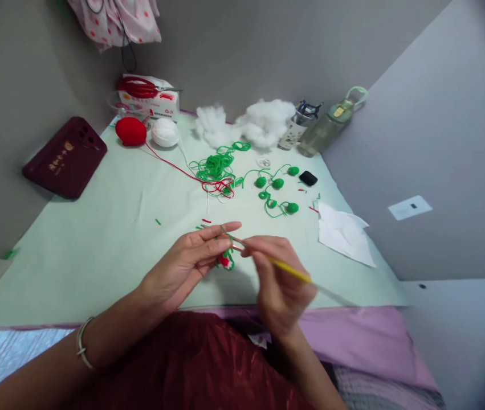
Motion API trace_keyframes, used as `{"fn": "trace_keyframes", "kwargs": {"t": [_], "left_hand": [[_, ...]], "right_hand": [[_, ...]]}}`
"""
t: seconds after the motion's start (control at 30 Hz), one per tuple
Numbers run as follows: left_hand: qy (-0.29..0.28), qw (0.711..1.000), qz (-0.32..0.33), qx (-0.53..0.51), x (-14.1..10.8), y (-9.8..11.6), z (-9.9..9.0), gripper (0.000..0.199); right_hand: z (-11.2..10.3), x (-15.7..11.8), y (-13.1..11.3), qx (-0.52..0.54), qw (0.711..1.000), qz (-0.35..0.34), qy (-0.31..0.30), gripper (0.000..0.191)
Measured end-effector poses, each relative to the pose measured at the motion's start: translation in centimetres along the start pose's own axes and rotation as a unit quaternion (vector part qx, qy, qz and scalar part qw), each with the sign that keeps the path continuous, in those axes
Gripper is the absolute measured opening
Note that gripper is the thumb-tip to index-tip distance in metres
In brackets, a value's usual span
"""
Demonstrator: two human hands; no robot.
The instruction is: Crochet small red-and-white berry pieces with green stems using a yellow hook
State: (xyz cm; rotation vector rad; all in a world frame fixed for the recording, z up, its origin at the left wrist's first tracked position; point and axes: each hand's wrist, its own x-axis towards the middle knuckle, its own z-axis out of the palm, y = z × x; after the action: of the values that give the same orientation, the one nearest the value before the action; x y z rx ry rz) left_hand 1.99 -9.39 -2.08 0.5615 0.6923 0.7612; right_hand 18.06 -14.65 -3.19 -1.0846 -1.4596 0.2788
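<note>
Between the fingers of my left hand is a small crochet piece in green, red and white. A green strand runs over the raised left index finger. My right hand grips a crochet hook with a yellow handle, its tip end reaching to the left fingertips at the piece. Part of the piece is hidden behind the left fingers. Beyond the hands lies a loose heap of green yarn, with red and white strands tangled at its near side.
Small green crochet balls lie right of centre near a black case. White stuffing, a pen cup and a bottle stand at the back. Red yarn and white yarn sit back left; a phone leans left. Paper lies right.
</note>
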Motion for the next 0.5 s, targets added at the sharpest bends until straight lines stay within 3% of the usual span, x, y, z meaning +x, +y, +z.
{"fn": "trace_keyframes", "kwargs": {"t": [0.07,0.13,0.23,0.33,0.4,0.5], "left_hand": [[0.01,0.999,0.029,0.028,-0.1,0.2,0.0,0.034],[0.016,0.996,0.069,0.047,-0.3,0.1,0.2,0.038],[0.012,0.995,0.096,0.039,-0.4,-0.4,0.7,0.049],[0.001,0.998,0.056,0.002,-0.4,-0.8,0.7,0.046],[-0.016,1.0,0.015,-0.008,-0.3,-0.7,0.3,0.041],[-0.03,0.999,0.01,0.019,-0.2,-0.1,-0.4,0.034]], "right_hand": [[-0.3,0.6,-0.1,0.096,0.991,0.083,0.031,0.024],[-0.2,0.8,-0.2,0.132,0.984,0.12,0.026,0.023],[0.5,0.1,-0.1,0.016,0.999,0.034,-0.015,0.027],[0.9,-0.7,0.1,-0.101,0.99,-0.097,-0.018,0.04],[0.7,-0.6,0.1,-0.074,0.995,-0.065,0.0,0.035],[-0.2,0.5,0.0,0.063,0.994,0.063,0.06,0.021]]}}
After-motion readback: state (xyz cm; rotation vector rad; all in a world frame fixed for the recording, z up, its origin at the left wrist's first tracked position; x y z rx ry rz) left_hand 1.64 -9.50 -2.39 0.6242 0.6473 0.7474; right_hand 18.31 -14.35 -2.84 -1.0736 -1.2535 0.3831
